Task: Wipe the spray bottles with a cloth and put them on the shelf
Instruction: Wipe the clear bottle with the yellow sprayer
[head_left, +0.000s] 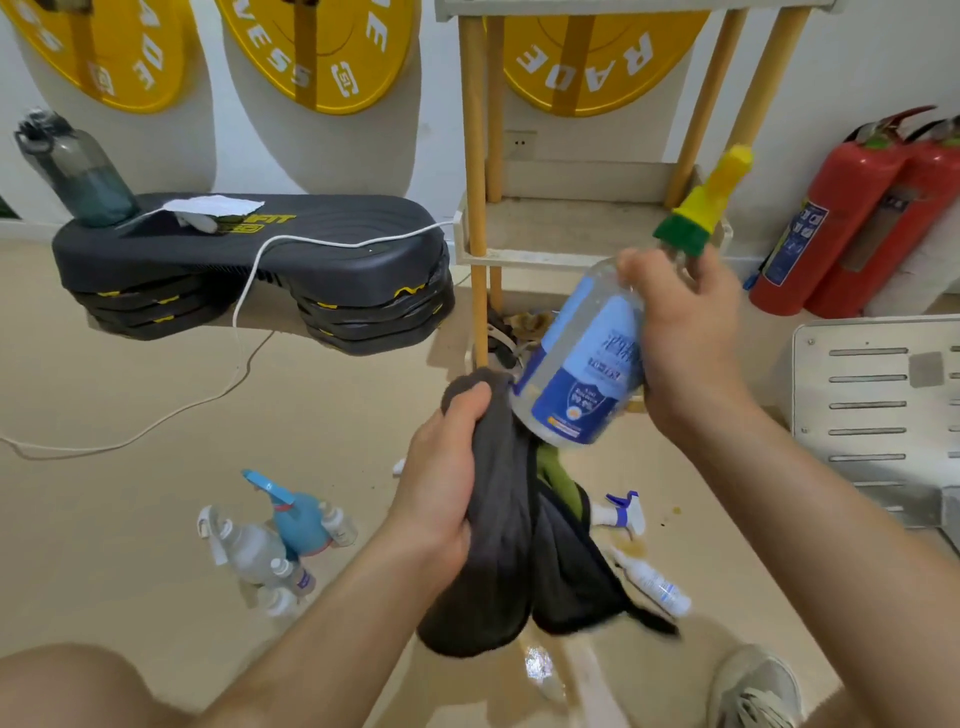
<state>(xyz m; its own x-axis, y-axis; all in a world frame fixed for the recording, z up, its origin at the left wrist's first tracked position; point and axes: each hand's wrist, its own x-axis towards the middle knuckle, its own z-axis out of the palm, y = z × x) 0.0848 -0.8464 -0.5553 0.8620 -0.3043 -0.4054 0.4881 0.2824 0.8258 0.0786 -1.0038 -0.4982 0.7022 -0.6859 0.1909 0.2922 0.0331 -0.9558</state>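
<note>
My right hand (685, 338) grips a clear spray bottle (582, 364) with a blue label and a yellow-green spray head, tilted with the head up and to the right. My left hand (441, 483) holds a dark grey cloth (498, 561) that touches the bottle's lower left side and hangs down below it. Straight ahead stands the shelf (524, 254), with wooden posts and a pale lower board. On the floor lie several more spray bottles: a cluster at the left with a blue one (298, 519), a white one with a blue trigger (623, 512) and a small white one (652, 579).
A black step platform (249, 260) with a water bottle (78, 171), a paper and a white cable stands at the left. Two red fire extinguishers (852, 218) lean at the right wall. A grey slotted panel (878, 410) lies at the right. My shoe (753, 686) is at the bottom right.
</note>
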